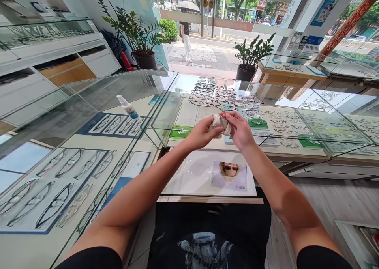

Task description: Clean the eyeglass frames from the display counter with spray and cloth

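Both hands are held out together above the glass display counter. My left hand (pixel 203 134) is closed round a bunched cream cloth (pixel 220 124), its thumb pressed across the front. My right hand (pixel 241 131) pinches the cloth's right side between thumb and fingertips. Whether anything is wrapped inside the folds is hidden. Below the hands, a pull-out tray (pixel 189 174) bears a lilac card (pixel 226 182) with a picture of sunglasses. Behind the hands, eyeglass frames (pixel 203 91) are set out in rows in the display case.
A white spray bottle (pixel 128 107) stands on the left glass counter, over trays of eyeglasses (pixel 68 162). Glass edges run close on the left and ahead. Potted plants (pixel 144 58) stand near the shop window. Outside, a person (pixel 185 40) walks under an umbrella.
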The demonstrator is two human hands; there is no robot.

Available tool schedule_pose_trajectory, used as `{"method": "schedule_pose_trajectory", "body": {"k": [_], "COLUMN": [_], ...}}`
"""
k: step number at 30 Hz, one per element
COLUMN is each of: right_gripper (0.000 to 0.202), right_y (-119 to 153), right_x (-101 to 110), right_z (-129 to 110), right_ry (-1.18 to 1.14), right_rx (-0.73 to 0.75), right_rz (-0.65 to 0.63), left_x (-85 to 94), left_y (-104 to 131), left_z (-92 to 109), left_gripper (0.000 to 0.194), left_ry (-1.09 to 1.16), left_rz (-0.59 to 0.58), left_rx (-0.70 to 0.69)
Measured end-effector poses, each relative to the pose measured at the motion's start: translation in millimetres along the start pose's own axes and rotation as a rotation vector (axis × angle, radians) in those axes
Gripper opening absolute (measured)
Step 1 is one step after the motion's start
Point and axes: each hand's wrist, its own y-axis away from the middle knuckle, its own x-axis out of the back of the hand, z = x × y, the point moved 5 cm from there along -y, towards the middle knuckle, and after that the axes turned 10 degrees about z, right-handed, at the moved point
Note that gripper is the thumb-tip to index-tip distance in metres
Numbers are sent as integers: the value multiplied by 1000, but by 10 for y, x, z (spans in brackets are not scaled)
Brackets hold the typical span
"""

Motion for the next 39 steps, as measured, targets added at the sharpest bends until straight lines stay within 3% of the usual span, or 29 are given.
{"method": "schedule_pose_trajectory", "body": {"k": [3, 8, 13, 18, 23, 27, 31, 35, 39], "right_gripper": [37, 33, 32, 27, 23, 21, 26, 26, 22], "right_y": [22, 68, 4, -166, -56, 216, 422, 534, 621], "right_x": [-41, -89, -149, -371, -698, -830, -813, -761, -724], "right_z": [-11, -26, -188, -747, -1390, -1566, -1546, -1549, -1581], "right_ry": [13, 61, 54, 87, 106, 125, 127, 138, 129], "right_rx": [29, 58, 90, 256, 487, 567, 583, 559, 546], "right_rz": [-22, -28, -43, -85, -121, -134, -130, -166, -185], "left_x": [-5, 5, 69, 145, 172, 104, 84, 122, 154], "left_y": [-4, -23, -129, -423, -605, -479, -287, -120, 46], "left_z": [2, 52, 198, 625, 1237, 1530, 1621, 1714, 1829], "left_gripper": [70, 62, 66, 60, 55, 52, 56, 56, 41], "left_ry": [-1, 27, 23, 58, 111, 134, 60, -52, -131], "left_rz": [65, 164, 68, -63, 76, 206, 239, 85, -78], "left_rx": [-8, -41, -70, -134, -265, -402, -488, -446, -411]}}
